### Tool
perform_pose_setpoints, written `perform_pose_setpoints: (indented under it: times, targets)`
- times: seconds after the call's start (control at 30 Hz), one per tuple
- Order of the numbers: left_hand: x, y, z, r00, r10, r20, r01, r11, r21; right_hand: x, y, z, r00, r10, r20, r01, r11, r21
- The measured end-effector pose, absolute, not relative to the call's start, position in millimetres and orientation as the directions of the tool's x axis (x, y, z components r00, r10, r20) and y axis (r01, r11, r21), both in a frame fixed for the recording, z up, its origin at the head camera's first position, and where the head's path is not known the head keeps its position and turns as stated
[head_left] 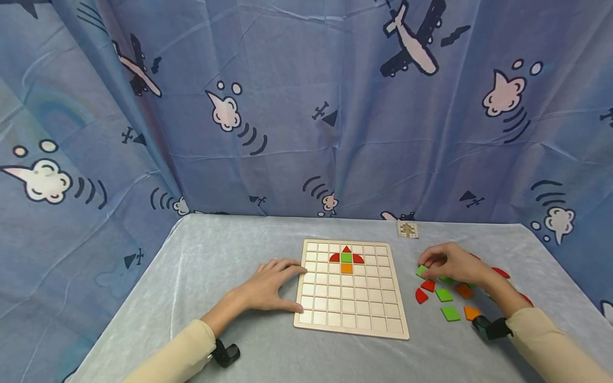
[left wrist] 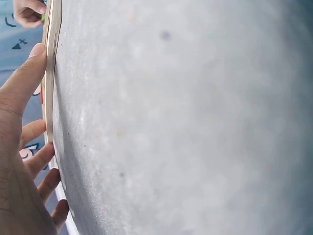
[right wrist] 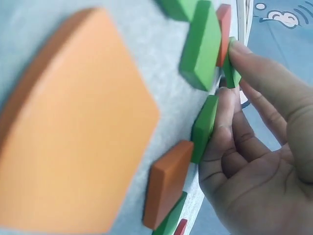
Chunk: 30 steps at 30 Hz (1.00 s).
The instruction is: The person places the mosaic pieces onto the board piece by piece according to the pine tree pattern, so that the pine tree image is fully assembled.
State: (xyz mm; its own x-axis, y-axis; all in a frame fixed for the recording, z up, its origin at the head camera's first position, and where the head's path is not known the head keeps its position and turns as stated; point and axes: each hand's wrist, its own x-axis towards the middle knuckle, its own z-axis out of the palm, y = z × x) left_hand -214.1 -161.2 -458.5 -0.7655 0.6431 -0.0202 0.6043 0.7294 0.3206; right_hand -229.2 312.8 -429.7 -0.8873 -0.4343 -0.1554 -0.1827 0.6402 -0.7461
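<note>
A wooden grid board (head_left: 354,303) lies on the cloth. Set in its upper cells are a red triangle (head_left: 347,249), a green square (head_left: 346,257), an orange square (head_left: 347,268) and two red quarter-circle pieces (head_left: 334,258). My left hand (head_left: 268,287) is spread, with thumb and index fingertips touching the board's left edge. To the right of the board, my right hand (head_left: 452,263) pinches a green tile (right wrist: 232,66) between thumb and fingers. Under and around that hand lie loose green tiles (head_left: 444,294), red quarter-circle pieces (head_left: 421,296) and orange pieces (head_left: 471,313).
A small card with a grid pattern (head_left: 408,229) lies at the table's back edge, behind the board. The grey cloth (head_left: 230,239) covers the table. A blue printed curtain (head_left: 287,106) hangs behind. Dark bands with cameras (head_left: 226,353) sit on both wrists.
</note>
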Motion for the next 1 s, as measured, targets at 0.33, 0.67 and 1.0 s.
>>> perform_pose_setpoints:
  times: [0.33,0.67,1.0]
  targets:
    - [-214.2,-161.2,-458.6,-0.767,0.641,-0.024,0.601,0.731,0.324,-229.6,311.8,-429.5,-0.879,-0.452,-0.154,-0.174,0.603,-0.779]
    - [-214.3,-160.2,-458.5,-0.768,0.640,-0.021,0.601,0.732,0.321,-230.3,313.6,-428.7,-0.873,-0.475,-0.112,-0.211,0.574,-0.791]
    - [-213.4,-159.6,-457.2,-0.767,0.641,-0.031,0.599,0.732,0.326,-229.0,306.2,-427.5,-0.898,-0.428,-0.104,-0.199,0.605,-0.771]
